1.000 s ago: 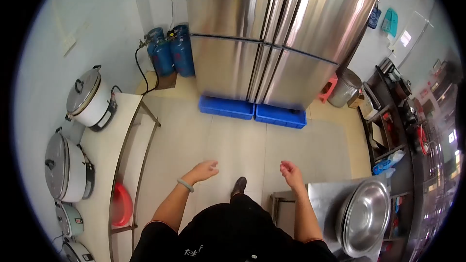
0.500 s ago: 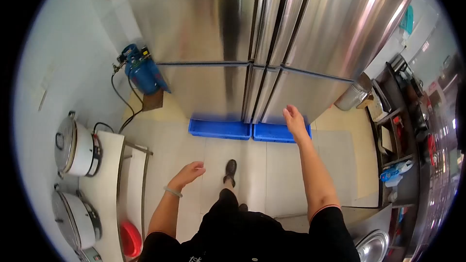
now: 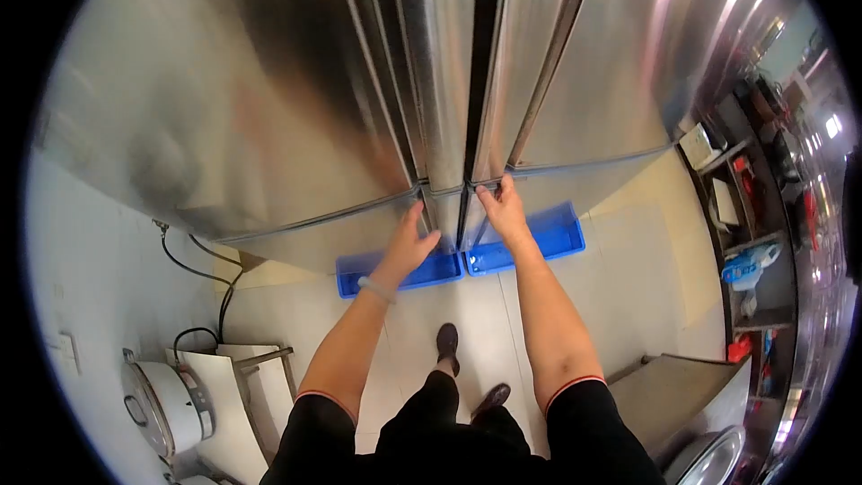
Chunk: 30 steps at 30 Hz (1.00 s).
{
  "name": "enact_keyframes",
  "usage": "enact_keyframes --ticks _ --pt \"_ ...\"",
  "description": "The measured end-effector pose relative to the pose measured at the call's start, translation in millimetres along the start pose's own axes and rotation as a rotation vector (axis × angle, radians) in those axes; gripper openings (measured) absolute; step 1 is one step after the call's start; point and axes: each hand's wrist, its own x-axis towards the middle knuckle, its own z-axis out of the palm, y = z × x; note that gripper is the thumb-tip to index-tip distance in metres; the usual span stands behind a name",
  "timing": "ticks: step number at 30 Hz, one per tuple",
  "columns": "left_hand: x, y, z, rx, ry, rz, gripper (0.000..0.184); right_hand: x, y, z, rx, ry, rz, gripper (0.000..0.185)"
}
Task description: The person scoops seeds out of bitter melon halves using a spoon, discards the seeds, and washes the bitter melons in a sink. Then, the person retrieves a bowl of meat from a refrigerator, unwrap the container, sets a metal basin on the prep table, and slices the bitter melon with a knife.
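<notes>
A large stainless steel refrigerator point(image 3: 296, 153) with upper and lower doors fills the space in front of me. My left hand point(image 3: 409, 247) is at the inner edge of the lower left door point(image 3: 359, 233), thumb and fingers apart; whether the fingertips press on the metal is hard to see. At the top inner corner of the lower right door point(image 3: 575, 184), my right hand point(image 3: 505, 213) has its fingers hooked on the edge, thumb towards the middle gap. Beneath the doors on the floor lie two blue trays: a left tray point(image 3: 355, 286) and a right tray point(image 3: 566, 238).
At lower left a white cooker point(image 3: 171, 409) stands on a pale table point(image 3: 220, 386), with black cables on the wall side. Dark shelving point(image 3: 763, 283) with bags and boxes lines the right. A metal basin point(image 3: 714, 462) is at lower right.
I have come closer to the refrigerator. Both hands have moved to its lower doors, the right hand onto a door edge. The blue gas cylinder has left view.
</notes>
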Motion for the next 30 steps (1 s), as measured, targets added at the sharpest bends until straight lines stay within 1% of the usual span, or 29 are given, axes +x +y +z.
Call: enact_keyframes --ticks 1,2,3,4,5,6,7,9,10,11,12,13,14,15,16,18,19,20,21,22,23,24,25,26,28,29,30 --pt "12.9 -2.1 9.8 -0.001 -0.015 -0.008 0.066 -5.3 -9.9 -3.2 0.0 -0.008 0.038 0.038" --pt "21.5 -2.0 18.5 -0.025 -0.028 -0.084 0.067 -11.1 -18.2 -5.8 0.0 -0.018 0.071 0.036" --pt "27.3 0.4 23.6 -0.048 -0.041 -0.16 0.067 -25.9 -17.1 -6.2 -0.109 0.097 -0.053 0.036" --pt "27.9 4.0 26.2 -0.052 -0.053 -0.165 0.067 -46.8 -16.9 -13.9 -0.109 0.109 -0.025 0.034" --pt "26.1 17.1 26.2 -0.063 -0.019 -0.23 0.064 -70.6 -15.7 -23.5 -0.111 0.119 0.0 0.031" --pt "26.7 26.3 28.5 -0.074 0.019 -0.292 0.061 -92.9 -2.4 -35.4 -0.122 0.14 -0.078 0.027" --pt "29.8 16.6 32.7 -0.08 0.015 -0.292 0.061 -116.1 14.5 -51.2 -0.132 0.16 -0.159 0.024" --pt "30.6 -15.8 37.5 0.078 0.054 -0.229 0.057 -169.6 23.3 -90.9 -0.095 0.148 -0.017 0.02" --pt "28.4 -10.9 39.1 0.08 0.05 -0.235 0.057 -193.4 28.0 -114.6 -0.095 0.164 0.007 0.021" --pt "27.3 -1.9 38.8 0.142 0.121 -0.143 0.056 -215.1 34.6 -138.1 -0.093 0.181 0.033 0.022" --pt "25.1 5.0 39.8 0.204 0.189 -0.046 0.056 -236.5 45.8 -161.3 -0.069 0.213 0.102 0.023" --pt "19.6 6.2 44.6 0.189 0.2 -0.029 0.056 -254.1 56.4 -182.6 -0.047 0.245 0.17 0.023" --pt "4.5 14.6 47.5 0.19 0.195 -0.028 0.056 -266.5 54.6 -203.0 -0.032 0.3 0.216 0.023" --pt "-22.9 25.4 48.8 0.17 0.133 -0.108 0.058 -278.4 48.6 -224.0 -0.019 0.349 0.262 0.023" --pt "-54.9 32.6 50.8 0.151 0.073 -0.189 0.059 -289.3 53.5 -242.2 -0.017 0.345 0.265 0.023" --pt "-125.8 33.8 54.4 0.255 0.17 -0.11 0.059 -307.3 63.5 -277.1 -0.145 0.49 0.299 0.025" --pt "-159.4 39.2 49.2 0.298 0.138 -0.113 0.058 -314.6 72.6 -293.5 -0.138 0.493 0.306 0.025" --pt "-190.6 48.9 40.4 0.341 0.106 -0.117 0.058 -318.8 83.0 -309.2 -0.213 0.523 0.247 0.026" --pt "-220.3 62.4 32.0 0.313 0.078 -0.246 0.056 -323.6 92.4 -325.8 -0.289 0.548 0.187 0.029" --pt "-251.7 71.0 24.0 0.284 0.058 -0.38 0.054 -327.9 100.9 -341.9 -0.283 0.536 0.19 0.029" --pt "-283.3 69.5 13.8 0.295 0.066 -0.394 0.054 -329.2 108.7 -355.6 -0.285 0.528 0.221 0.03" --pt "-311.9 64.8 -0.1 0.288 0.021 -0.353 0.052 -329.9 115.7 -365.6 -0.284 0.524 0.246 0.031" --pt "-335.2 62.0 -13.3 0.279 -0.022 -0.309 0.051 -330.8 123.8 -373.6 -0.273 0.514 0.241 0.031" --pt "-355.6 64.8 -24.9 0.286 -0.009 -0.313 0.051 -332.4 131.9 -381.2 -0.247 0.526 0.239 0.032" --pt "-392.9 73.8 -47.6 0.301 -0.051 -0.437 0.05 -333.6 137.1 -394.5 -0.217 0.524 0.228 0.033" --pt "-411.5 66.9 -59.5 0.304 -0.036 -0.443 0.05 -334.0 136.4 -399.5 -0.217 0.515 0.213 0.033" --pt "-428.9 53.6 -70.6 0.234 -0.049 -0.516 0.052 -334.1 135.2 -400.9 -0.218 0.506 0.199 0.034"
